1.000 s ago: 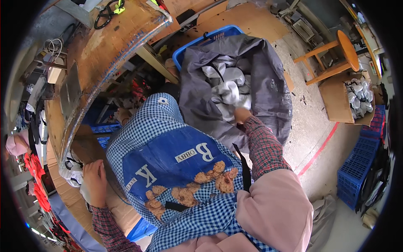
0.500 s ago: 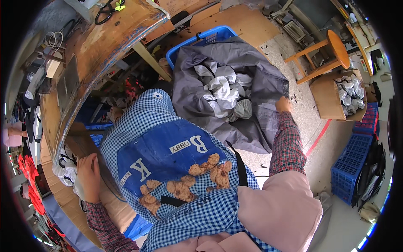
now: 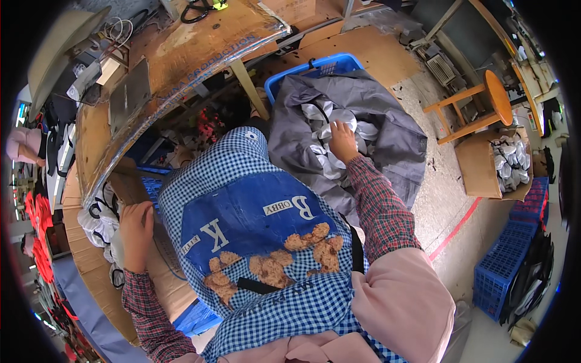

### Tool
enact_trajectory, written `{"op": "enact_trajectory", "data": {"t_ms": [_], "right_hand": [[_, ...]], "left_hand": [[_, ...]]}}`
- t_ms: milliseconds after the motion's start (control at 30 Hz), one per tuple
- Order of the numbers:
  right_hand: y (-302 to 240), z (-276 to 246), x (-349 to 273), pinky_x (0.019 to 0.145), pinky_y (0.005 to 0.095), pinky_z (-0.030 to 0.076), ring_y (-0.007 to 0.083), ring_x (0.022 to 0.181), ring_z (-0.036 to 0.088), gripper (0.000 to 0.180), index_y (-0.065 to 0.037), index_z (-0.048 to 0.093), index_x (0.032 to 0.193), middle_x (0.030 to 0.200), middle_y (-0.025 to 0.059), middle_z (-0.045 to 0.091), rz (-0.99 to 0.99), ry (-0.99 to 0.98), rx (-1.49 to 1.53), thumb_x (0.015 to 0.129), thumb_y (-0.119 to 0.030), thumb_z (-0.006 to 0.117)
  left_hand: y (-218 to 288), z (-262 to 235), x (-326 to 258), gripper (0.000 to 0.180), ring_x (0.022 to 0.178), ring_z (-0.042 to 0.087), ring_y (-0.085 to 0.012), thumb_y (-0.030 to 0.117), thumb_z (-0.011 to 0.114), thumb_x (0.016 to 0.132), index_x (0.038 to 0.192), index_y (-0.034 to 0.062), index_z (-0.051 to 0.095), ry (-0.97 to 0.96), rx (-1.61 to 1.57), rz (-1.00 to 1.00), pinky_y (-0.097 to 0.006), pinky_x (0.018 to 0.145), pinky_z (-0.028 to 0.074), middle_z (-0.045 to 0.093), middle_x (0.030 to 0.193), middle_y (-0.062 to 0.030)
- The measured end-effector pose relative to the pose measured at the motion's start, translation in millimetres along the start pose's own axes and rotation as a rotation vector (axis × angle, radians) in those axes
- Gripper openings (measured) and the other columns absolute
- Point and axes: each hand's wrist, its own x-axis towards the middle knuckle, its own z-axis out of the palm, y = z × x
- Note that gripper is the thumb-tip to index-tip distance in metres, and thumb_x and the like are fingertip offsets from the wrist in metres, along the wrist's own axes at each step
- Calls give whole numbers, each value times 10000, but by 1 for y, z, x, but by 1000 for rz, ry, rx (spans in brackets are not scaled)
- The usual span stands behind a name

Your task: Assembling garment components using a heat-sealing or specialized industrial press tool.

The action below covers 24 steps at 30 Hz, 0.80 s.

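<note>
My right hand point(image 3: 343, 143) reaches over a grey fabric sack point(image 3: 396, 145), its fingers apart and touching the pile of white cloth pieces point(image 3: 330, 166) with dark trim inside. No piece is visibly lifted. On the left, my left hand point(image 3: 137, 228) is raised with its fingers loosely bent and nothing seen in them. Beside it, a cardboard box point(image 3: 91, 275) has more white pieces with dark straps point(image 3: 100, 224) at its edge. A blue checked apron point(image 3: 242, 157) with a plain blue panel covers my lap.
Behind the sack stands a blue plastic basket point(image 3: 348, 60). A worn wooden table point(image 3: 181, 66) reaches in from upper left. To the right are a wooden stool point(image 3: 497, 97), a carton point(image 3: 478, 163) of grey-white pieces and a blue crate point(image 3: 502, 260).
My right hand has left the sack's right rim and moved left onto the white pieces. My left hand stays raised by the box, fingers slightly more bent. The whole view has shifted.
</note>
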Motion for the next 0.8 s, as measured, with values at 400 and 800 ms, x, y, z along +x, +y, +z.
{"op": "enact_trajectory", "data": {"t_ms": [400, 800], "right_hand": [[44, 93, -112, 973, 573, 418, 393, 1264, 414, 426, -139, 517, 1293, 1386, 143, 418, 280, -809, -82, 874, -194, 570], [-22, -10, -62, 710, 443, 498, 361, 824, 658, 161, -49, 668, 932, 885, 172, 685, -101, -136, 440, 852, -69, 530]], "left_hand": [[9, -7, 0, 127, 868, 578, -318, 89, 598, 859, 955, 34, 661, 6, 93, -31, -412, 830, 437, 656, 892, -118], [44, -56, -6, 232, 1025, 618, -282, -28, 592, 854, 1063, 46, 660, 107, -693, 112, -374, 892, 480, 670, 1068, -107]]}}
